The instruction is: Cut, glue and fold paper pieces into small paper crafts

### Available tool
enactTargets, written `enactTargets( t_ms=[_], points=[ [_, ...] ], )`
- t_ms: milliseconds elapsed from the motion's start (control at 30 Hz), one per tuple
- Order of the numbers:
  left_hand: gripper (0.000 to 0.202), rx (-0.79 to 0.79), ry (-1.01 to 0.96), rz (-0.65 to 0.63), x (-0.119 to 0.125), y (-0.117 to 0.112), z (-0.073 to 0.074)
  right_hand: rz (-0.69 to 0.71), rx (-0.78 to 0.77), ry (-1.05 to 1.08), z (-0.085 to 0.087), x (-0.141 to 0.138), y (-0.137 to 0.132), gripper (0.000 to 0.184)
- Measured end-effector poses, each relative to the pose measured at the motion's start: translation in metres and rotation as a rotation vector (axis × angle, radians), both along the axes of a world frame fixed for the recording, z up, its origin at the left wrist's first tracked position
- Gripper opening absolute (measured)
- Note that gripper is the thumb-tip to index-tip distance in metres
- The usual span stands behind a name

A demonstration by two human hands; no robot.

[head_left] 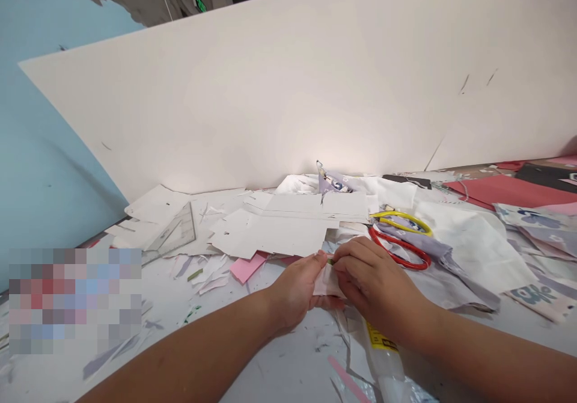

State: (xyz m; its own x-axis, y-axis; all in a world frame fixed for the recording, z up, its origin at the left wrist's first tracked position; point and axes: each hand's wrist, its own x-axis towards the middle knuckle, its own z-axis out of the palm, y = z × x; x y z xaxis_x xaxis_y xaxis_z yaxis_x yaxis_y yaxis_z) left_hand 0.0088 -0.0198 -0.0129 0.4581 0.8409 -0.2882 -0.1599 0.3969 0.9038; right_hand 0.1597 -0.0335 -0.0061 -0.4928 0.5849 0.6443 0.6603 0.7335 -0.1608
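My left hand (295, 289) and my right hand (374, 279) meet low in the middle of the head view, both pinched on a small piece of white fabric (325, 283). A tiny green bit (330, 261) shows between my thumbs at the fabric's top edge. Just beyond my fingers lies a stack of white paper pieces (279, 228). Scissors with one yellow and one red handle loop (399, 237) lie right of my right hand on pale cloth.
A clear plastic bottle with a yellow label (383, 361) lies under my right wrist. A clear ruler (175, 234) and pink paper (246, 267) sit at left, red sheets (509, 191) and printed fabric (536, 219) at right. A tall white board (315, 90) stands behind.
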Motion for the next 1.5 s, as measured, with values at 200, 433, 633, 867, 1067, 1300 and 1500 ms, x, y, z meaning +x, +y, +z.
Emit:
enactTargets(
  t_ms=[200, 433, 633, 867, 1067, 1300, 1500],
  points=[
    [0.039, -0.019, 0.021, 0.010, 0.0008, -0.0008, 0.0008, 0.002, -0.008, -0.055, -0.0005, 0.0012, 0.0024, 0.023],
    [0.040, 0.006, -0.002, -0.009, -0.0009, 0.0005, -0.0014, 0.009, -0.070, -0.024, 0.0022, -0.0006, -0.0005, 0.015],
    [0.040, 0.036, 0.006, -0.006, -0.0002, -0.0040, 0.0016, -0.003, -0.113, 0.013, 0.0013, -0.0013, -0.0023, 0.014],
    [0.039, 0.070, 0.004, 0.016, 0.0015, -0.0054, 0.0008, -0.054, -0.152, 0.069, 0.0009, -0.0032, -0.0048, 0.013],
    [0.038, 0.082, -0.046, -0.001, -0.0002, -0.0045, -0.0038, -0.116, -0.164, 0.048, 0.0010, -0.0025, -0.0051, 0.013],
    [0.039, 0.041, -0.043, -0.004, 0.0006, -0.0016, -0.0025, -0.165, -0.125, -0.034, 0.0042, -0.0060, -0.0025, 0.018],
    [0.037, -0.067, -0.050, 0.032, 0.0014, 0.0019, 0.0031, -0.162, -0.063, -0.071, 0.0051, -0.0086, -0.0010, 0.016]
  ],
)
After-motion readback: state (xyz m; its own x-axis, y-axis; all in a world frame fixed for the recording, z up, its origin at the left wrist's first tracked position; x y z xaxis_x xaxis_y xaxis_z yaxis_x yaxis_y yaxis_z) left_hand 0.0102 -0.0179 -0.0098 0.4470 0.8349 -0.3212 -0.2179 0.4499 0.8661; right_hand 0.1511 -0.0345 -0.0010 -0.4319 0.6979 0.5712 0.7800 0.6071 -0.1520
